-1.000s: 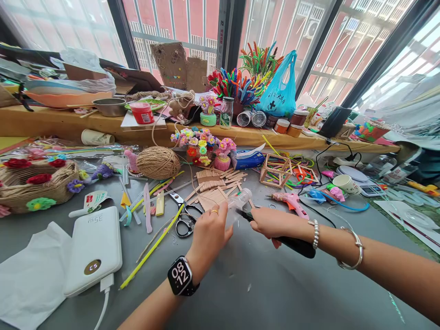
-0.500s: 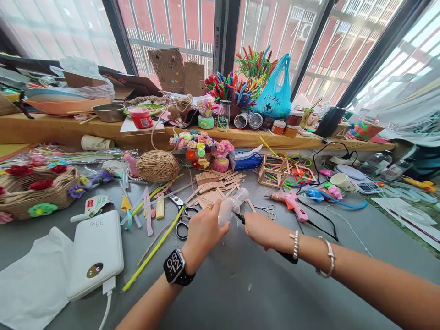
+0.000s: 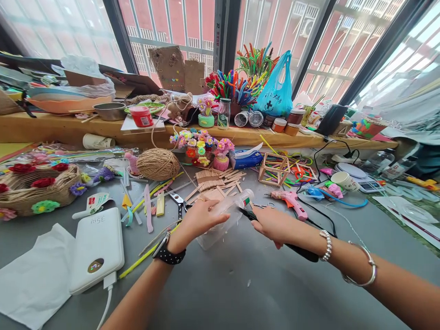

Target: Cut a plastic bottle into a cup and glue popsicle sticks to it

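Observation:
A clear plastic bottle (image 3: 225, 222) lies tilted above the grey table, its neck pointing up and to the right. My left hand (image 3: 195, 220) is closed round its near left side, thumb stretched along the plastic. In my right hand (image 3: 275, 224) is a black knife (image 3: 304, 252), its handle jutting out under the wrist and much of it hidden by the fingers. The knife's dark front end (image 3: 246, 213) meets the bottle near its neck; how deep it goes cannot be seen. Behind both hands lie wooden craft sticks (image 3: 209, 181) and small scissors (image 3: 266, 205).
To the right lies a pink glue gun (image 3: 290, 201) with a black cord. A white power bank (image 3: 98, 252) rests at left, near black-handled scissors (image 3: 178, 201) and a ball of twine (image 3: 158, 164). Wooden stick frames (image 3: 274, 169) stand behind.
The bottle has turned and swung, so more of its body shows towards me. My right hand has shifted right with the knife, and my left hand slightly left.

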Tool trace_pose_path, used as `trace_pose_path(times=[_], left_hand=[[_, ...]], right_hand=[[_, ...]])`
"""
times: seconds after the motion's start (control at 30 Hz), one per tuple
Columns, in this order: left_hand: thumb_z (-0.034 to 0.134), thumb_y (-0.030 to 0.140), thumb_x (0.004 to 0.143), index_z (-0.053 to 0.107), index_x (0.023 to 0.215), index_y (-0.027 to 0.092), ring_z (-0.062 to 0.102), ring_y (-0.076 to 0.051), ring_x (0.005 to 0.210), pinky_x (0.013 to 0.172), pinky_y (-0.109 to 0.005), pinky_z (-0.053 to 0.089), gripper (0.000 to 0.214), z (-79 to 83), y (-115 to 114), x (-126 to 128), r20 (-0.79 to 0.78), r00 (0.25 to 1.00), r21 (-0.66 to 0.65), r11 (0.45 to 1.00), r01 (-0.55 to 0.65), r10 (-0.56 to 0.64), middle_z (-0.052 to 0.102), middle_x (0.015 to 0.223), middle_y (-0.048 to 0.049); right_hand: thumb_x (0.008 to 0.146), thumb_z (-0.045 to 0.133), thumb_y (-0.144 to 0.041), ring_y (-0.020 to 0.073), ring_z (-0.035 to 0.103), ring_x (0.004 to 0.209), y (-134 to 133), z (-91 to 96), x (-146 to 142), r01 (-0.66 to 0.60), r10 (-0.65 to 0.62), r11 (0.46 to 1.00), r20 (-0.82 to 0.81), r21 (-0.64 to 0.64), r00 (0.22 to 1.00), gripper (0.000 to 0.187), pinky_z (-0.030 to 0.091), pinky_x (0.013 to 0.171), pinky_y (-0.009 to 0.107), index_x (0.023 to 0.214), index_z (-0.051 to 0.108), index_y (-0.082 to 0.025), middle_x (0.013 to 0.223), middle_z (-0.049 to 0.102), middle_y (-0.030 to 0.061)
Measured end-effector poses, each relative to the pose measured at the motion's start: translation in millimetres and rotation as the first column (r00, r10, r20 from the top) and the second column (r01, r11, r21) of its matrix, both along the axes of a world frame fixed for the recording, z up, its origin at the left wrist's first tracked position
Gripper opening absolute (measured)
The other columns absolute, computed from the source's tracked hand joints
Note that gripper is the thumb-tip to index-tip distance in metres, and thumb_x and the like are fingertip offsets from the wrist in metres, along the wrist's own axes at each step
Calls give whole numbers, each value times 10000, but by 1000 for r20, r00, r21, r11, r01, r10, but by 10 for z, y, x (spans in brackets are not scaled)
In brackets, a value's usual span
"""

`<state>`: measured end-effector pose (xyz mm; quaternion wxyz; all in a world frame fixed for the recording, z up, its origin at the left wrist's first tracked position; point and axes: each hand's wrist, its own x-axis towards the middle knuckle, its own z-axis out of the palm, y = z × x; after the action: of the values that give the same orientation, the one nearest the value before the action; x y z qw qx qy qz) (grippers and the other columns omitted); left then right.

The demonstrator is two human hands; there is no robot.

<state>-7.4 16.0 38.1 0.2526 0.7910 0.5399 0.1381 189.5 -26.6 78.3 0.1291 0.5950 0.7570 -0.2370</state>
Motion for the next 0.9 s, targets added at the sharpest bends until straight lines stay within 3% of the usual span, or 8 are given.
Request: trace_pose_path(times=[0.17, 0.33, 0.4, 0.5, 0.63, 0.8, 0.9], left_hand=[[444, 579, 718, 542, 1102, 144, 593, -231, 925, 747, -284, 440, 589, -27, -4, 16, -114, 993, 63, 998, -32, 39, 653, 995, -94], [327, 392, 855, 520, 1075, 114, 583, -233, 958, 777, -309, 430, 403, -65, -173, 123, -301, 952, 231, 973, 17, 55, 639, 991, -141], [356, 478, 824, 491, 1107, 118, 598, -248, 910, 729, -311, 443, 477, -79, -234, 166, -340, 937, 269, 963, 14, 81, 637, 966, -144], [421, 557, 760, 463, 1144, 138, 610, -252, 842, 678, -302, 445, 570, -109, -281, 210, -366, 922, 319, 948, -3, 126, 639, 913, -130], [446, 495, 774, 461, 1144, 143, 607, -240, 816, 673, -294, 436, 510, -148, -304, 239, -378, 912, 357, 934, -11, 156, 637, 884, -116], [450, 489, 774, 453, 1150, 134, 603, -242, 814, 675, -299, 434, 517, -151, -311, 241, -373, 916, 369, 930, -2, 150, 631, 882, -117], [443, 505, 773, 449, 1154, 133, 601, -237, 818, 675, -291, 432, 532, -149, -319, 252, -377, 915, 364, 931, 0, 147, 627, 883, -114]], right_hand=[[843, 266, -255, 119, 535, 327, 2, 20, -4, 15, -15, 1000, 4, -4, 1000, 314, 404, 477, 260, 1002, 462, -68, 794, 627, 145], [843, 264, -253, 142, 558, 348, 47, 53, -2, -8, 9, 1000, 11, -30, 1000, 308, 396, 448, 249, 955, 476, -60, 719, 636, 148], [841, 265, -249, 161, 582, 386, 64, 94, 6, -7, 6, 996, -8, -86, 1000, 313, 386, 412, 230, 966, 475, -54, 675, 638, 143], [829, 270, -233, 165, 596, 417, 99, 155, 16, 8, -15, 984, -38, -177, 999, 309, 380, 380, 214, 966, 479, -52, 689, 646, 149], [815, 272, -212, 139, 569, 390, 152, 192, 28, 8, -25, 965, -63, -262, 998, 291, 396, 379, 212, 869, 509, -52, 695, 637, 144], [813, 273, -210, 114, 524, 352, 194, 183, 48, -13, -2, 962, -57, -274, 998, 300, 408, 404, 210, 679, 509, -83, 538, 564, 74], [810, 286, -221, 109, 513, 337, 185, 163, 54, -5, -9, 959, -47, -284, 999, 278, 411, 396, 217, 737, 512, -77, 555, 564, 65]])
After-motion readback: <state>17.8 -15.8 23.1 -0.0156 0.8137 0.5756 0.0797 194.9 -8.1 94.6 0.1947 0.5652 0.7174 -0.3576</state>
